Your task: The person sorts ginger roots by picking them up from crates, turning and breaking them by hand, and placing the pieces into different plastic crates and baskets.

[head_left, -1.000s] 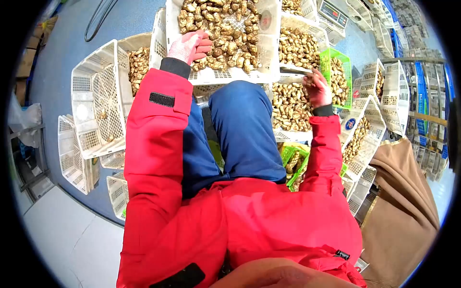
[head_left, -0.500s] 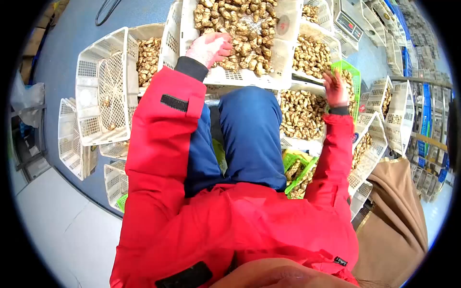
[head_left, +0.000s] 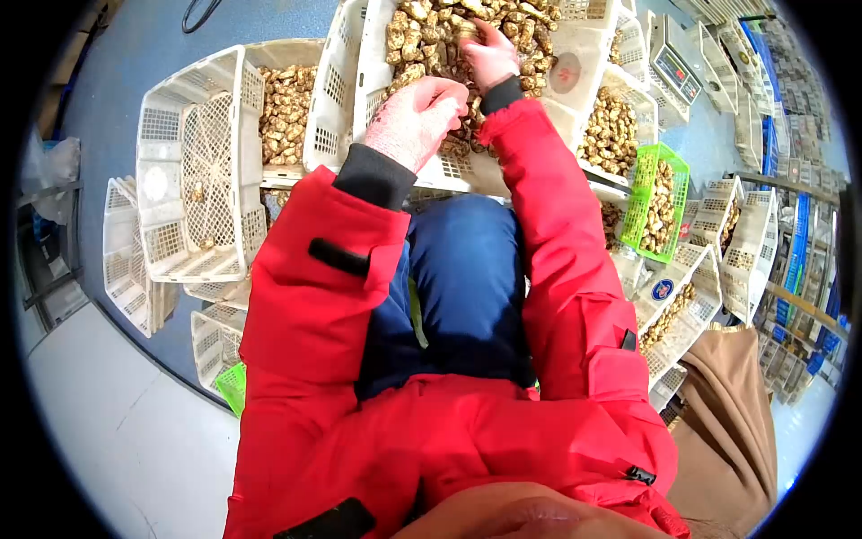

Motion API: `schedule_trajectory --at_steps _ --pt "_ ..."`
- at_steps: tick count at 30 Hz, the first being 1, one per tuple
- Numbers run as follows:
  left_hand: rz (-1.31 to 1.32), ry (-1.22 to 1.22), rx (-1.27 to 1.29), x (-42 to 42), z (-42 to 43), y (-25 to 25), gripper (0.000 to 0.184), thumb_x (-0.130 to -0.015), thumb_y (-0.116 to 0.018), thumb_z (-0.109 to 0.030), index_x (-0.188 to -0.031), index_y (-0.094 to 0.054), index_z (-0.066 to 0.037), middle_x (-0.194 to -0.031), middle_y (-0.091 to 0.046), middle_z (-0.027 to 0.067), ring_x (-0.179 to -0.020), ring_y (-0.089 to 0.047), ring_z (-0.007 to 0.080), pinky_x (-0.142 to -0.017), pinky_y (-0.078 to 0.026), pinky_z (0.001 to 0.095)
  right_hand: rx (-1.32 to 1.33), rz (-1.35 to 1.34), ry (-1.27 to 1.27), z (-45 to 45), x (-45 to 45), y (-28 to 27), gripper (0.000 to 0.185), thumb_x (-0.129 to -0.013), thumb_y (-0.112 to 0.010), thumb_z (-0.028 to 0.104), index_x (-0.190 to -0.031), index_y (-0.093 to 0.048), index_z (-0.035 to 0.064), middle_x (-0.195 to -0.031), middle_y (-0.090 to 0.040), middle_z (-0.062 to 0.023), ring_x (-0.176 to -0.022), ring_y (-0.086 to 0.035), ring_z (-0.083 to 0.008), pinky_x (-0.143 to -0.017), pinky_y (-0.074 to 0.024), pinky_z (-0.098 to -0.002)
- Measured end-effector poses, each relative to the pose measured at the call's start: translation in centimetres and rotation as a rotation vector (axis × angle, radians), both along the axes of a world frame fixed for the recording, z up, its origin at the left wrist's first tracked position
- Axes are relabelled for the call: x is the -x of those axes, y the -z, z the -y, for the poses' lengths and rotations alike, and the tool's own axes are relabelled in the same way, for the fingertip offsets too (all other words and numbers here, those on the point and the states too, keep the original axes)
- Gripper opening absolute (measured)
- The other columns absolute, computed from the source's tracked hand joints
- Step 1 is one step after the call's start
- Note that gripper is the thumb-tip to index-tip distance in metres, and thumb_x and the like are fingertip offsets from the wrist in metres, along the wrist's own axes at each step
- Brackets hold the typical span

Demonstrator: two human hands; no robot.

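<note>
A white crate (head_left: 575, 67) with many brown-and-cream mushrooms (head_left: 413, 43) in it stands in front of my knees. My left hand (head_left: 420, 119), in a pale pink glove, is over the crate's near left part, with fingers curled in; what they hold, if anything, is hidden. Just right of it and farther in, my right hand (head_left: 489, 56) reaches down among the mushrooms, its fingers bent round a mushroom (head_left: 468, 32).
On the left stand a white crate (head_left: 254, 171) with few pieces in it and a crate of mushrooms (head_left: 287, 112). To the right are more mushroom crates, a green basket (head_left: 639, 193), a scale (head_left: 675, 74) and a brown cloth (head_left: 727, 422).
My right hand has swung from the right-hand crates into the front crate. My left hand has gone from spread fingers to curled ones. The view has shifted slightly.
</note>
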State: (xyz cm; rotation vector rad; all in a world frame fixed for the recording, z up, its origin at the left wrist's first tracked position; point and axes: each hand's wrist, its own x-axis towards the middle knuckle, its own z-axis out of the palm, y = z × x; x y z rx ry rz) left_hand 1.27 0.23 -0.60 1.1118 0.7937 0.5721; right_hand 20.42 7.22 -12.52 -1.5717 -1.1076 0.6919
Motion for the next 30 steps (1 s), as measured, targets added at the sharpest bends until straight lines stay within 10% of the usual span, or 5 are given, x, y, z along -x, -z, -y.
schedule_trajectory --at_steps 4,7,17,23,30 --pt "0.016 0.003 0.061 -0.1 -1.1 0.9 0.029 -0.09 -0.043 -0.017 -0.109 -0.049 0.004 -0.093 -0.058 0.0095 -0.075 -0.054 0.0099 -0.064 -0.043 0.0197 -0.185 -1.208 -0.229 9.6 -2.0 -6.0 0.025 -0.087 -0.05 0.009 -0.111 -0.049 0.0033 -0.106 -0.053 -0.0127 -0.104 -0.05 -0.0258 -0.087 -0.044 -0.0373" --pt "0.063 0.0 0.055 0.2 -0.3 0.6 0.028 -0.09 -0.042 -0.014 -0.11 -0.048 0.004 -0.089 -0.057 0.0068 -0.073 -0.053 0.0091 -0.063 -0.043 0.0187 -0.304 -1.284 -0.164 15.5 -3.2 -7.8 0.048 -0.086 -0.051 0.012 -0.13 -0.032 0.0104 -0.119 -0.047 -0.0132 -0.105 -0.05 -0.0255 -0.092 -0.041 -0.0356" --pt "0.107 -0.055 -0.011 1.4 0.2 -0.1 0.032 -0.091 -0.043 -0.018 -0.115 -0.046 0.004 -0.094 -0.058 0.0103 -0.076 -0.056 0.0126 -0.066 -0.047 0.0224 0.321 0.092 0.356 38.5 -17.5 1.4 0.052 -0.078 -0.059 0.016 -0.122 -0.042 -0.0038 -0.105 -0.056 -0.0152 -0.093 -0.055 -0.0188 -0.076 -0.0455 -0.0264" --pt "0.08 -0.101 -0.02 0.9 0.5 -0.4 0.029 -0.09 -0.042 -0.017 -0.111 -0.05 0.002 -0.094 -0.059 0.0097 -0.078 -0.057 0.0119 -0.069 -0.047 0.0229 0.119 -0.161 -0.035 18.2 -6.9 -5.7 0.033 -0.084 -0.054 0.015 -0.114 -0.052 0.0002 -0.099 -0.061 -0.0093 -0.085 -0.057 -0.0147 -0.072 -0.0457 -0.0256" --pt "0.106 -0.111 0.027 0.7 -0.6 -0.3 0.026 -0.089 -0.042 -0.01 -0.107 -0.048 0.008 -0.087 -0.056 0.0105 -0.073 -0.053 0.0119 -0.065 -0.043 0.0192 0.415 0.976 0.184 -0.9 0.9 0.8 0.045 -0.073 -0.061 0.033 -0.112 -0.052 0.0125 -0.102 -0.057 -0.0143 -0.094 -0.056 -0.0285 -0.077 -0.0459 -0.0373"
